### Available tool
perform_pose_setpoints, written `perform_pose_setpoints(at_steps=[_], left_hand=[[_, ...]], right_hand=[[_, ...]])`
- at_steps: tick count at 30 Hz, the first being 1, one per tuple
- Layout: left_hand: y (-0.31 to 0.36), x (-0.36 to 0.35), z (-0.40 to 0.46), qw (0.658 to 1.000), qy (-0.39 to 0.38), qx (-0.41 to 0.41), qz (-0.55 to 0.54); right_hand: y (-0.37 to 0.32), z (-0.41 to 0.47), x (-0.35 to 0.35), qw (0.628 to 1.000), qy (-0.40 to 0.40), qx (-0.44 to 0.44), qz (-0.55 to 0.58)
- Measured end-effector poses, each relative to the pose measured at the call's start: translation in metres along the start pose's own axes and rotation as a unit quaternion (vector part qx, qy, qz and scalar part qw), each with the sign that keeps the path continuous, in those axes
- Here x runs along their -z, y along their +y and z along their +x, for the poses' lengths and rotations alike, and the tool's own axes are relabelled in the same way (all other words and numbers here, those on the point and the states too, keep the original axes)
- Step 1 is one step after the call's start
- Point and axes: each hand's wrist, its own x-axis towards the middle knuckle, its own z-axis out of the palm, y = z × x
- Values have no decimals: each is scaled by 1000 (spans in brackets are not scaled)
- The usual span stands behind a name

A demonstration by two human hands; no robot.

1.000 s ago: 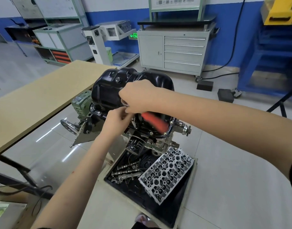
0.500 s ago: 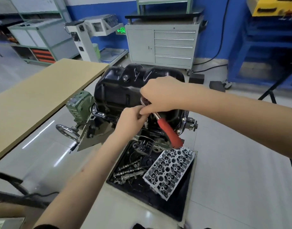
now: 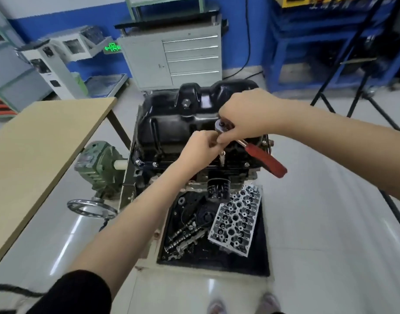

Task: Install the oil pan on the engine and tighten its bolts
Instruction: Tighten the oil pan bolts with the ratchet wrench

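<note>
The oil pan (image 3: 171, 123) is seated on the engine (image 3: 230, 175), above the tray (image 3: 261, 264) holding the cylinder head (image 3: 236, 220). The ratchet (image 3: 251, 150) head is gripped by the right hand (image 3: 244, 114), while the extension beneath is pinched by the left hand (image 3: 199, 150). Compared with half a second earlier, the red handle is seen swung further right and raised, and the view is tilted downward.

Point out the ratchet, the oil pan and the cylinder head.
ratchet (image 3: 265, 160): head view, on its red handle.
oil pan (image 3: 171, 123): head view, on its black side wall.
cylinder head (image 3: 236, 219): head view, on its valve-side face.
</note>
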Motion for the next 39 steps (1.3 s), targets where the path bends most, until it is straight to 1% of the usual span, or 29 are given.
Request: perform_pose_setpoints(at_steps=[2, 5, 7, 10, 12, 14, 19, 21, 23, 26, 28, 30, 32, 34, 36, 39], left_hand=[[1, 1, 3, 1000, -14, -3, 6], [0, 2, 6, 999, -51, -10, -2], [-2, 1, 8, 998, -54, -7, 2], [-2, -1, 5, 999, -36, -16, 12], [-2, -2, 4, 999, -11, -32, 12], [-1, -2, 3, 999, -6, -32, 18], [-6, 5, 3, 998, -58, -35, 5], [-7, 8, 3, 996, -84, -34, 27], [-6, 9, 3, 994, -88, -44, 50], [-4, 8, 8, 996, -57, -20, 69], [0, 8, 9, 994, -61, -13, 89], [-3, 10, 12, 993, -85, -22, 78], [-4, 14, 11, 992, -113, -29, 55], [-7, 15, 12, 992, -116, -37, 41], [-9, 16, 12, 992, -111, -41, 50], [-11, 16, 11, 994, -71, -63, 55]], right_hand=[[-4, -1, 3, 1000, 6, -11, -7], [-3, -3, 10, 1000, -12, 17, -16], [0, -3, 10, 999, -21, 36, -27], [1, -3, 9, 1000, 2, 22, -22], [2, -3, 7, 1000, -8, -3, -16], [1, -3, 5, 1000, -14, -17, -12], [-2, -5, 2, 999, 0, 35, -16], [-3, -7, 3, 999, 5, 41, -19], [-9, -9, 4, 1000, 8, 14, -12], [-19, -8, 4, 999, -4, -40, 3], [-22, -4, 5, 999, -2, -51, 1], [-20, -3, 7, 1000, -6, -29, -2], [-15, -1, 7, 999, -19, 24, -19], [-12, 1, 6, 996, -22, 64, -57], [-13, 2, 9, 997, -20, 38, -59], [-15, 4, 10, 998, -32, -28, -44]])
